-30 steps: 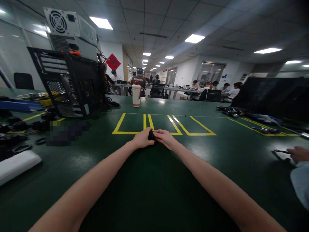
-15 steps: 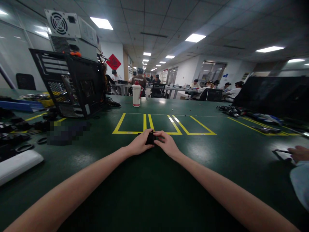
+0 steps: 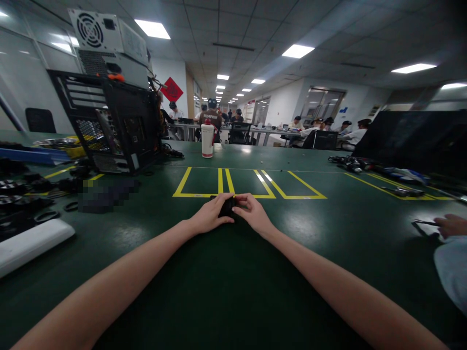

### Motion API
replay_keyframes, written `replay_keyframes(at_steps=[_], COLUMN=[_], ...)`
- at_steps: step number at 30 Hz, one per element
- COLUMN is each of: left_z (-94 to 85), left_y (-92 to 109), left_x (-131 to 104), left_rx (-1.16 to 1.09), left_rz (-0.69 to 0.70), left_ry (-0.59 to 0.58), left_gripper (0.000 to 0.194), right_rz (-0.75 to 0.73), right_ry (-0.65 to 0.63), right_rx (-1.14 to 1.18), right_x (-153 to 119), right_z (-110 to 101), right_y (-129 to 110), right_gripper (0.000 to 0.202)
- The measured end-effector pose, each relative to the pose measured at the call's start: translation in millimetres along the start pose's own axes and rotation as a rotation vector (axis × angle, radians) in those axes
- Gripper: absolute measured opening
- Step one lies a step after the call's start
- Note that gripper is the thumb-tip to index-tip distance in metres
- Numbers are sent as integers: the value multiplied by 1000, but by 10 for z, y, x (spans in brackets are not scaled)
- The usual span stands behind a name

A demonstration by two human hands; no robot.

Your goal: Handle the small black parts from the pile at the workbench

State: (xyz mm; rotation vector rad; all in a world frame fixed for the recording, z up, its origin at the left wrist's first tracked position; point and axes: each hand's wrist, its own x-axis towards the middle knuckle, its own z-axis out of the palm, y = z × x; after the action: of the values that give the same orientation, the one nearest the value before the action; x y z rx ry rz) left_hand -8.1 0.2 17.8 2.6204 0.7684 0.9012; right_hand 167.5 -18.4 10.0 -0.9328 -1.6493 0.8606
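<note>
A small black object, too dark and covered to name, is between my hands just in front of the yellow tape outlines. My left hand is closed around it from the left, fingers over the top and thumb along the near side. From the right, my right hand reaches to the object's right end with its thumb and fingers bent together there. Whether the right fingertips pinch a small part of it is hard to make out.
To the left stands an open black computer case with power supplies on top. A white bottle is behind the tape. A white elongated object lies near left. At right, a co-worker's hand holds a thin tool.
The view has shifted slightly. My hands keep nearly the same hold on the black object, the right fingers drawn a little closer to its end.
</note>
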Motion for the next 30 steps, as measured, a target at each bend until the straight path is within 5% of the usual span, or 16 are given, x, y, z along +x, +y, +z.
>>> replay_keyframes(at_steps=[9, 15, 30], left_z=[25, 24, 14], left_y=[-14, -3, 22], left_x=[-7, -9, -16], left_rx=[6, 13, 3], left_rz=[17, 13, -27], left_ry=[31, 34, 27], left_gripper=[67, 67, 66], right_rz=[29, 43, 57], right_ry=[-114, -55, -123], right_rx=[65, 92, 148], right_x=[-17, 5, -5], right_z=[-43, -25, -46], right_y=[62, 63, 37], right_gripper=[33, 21, 28])
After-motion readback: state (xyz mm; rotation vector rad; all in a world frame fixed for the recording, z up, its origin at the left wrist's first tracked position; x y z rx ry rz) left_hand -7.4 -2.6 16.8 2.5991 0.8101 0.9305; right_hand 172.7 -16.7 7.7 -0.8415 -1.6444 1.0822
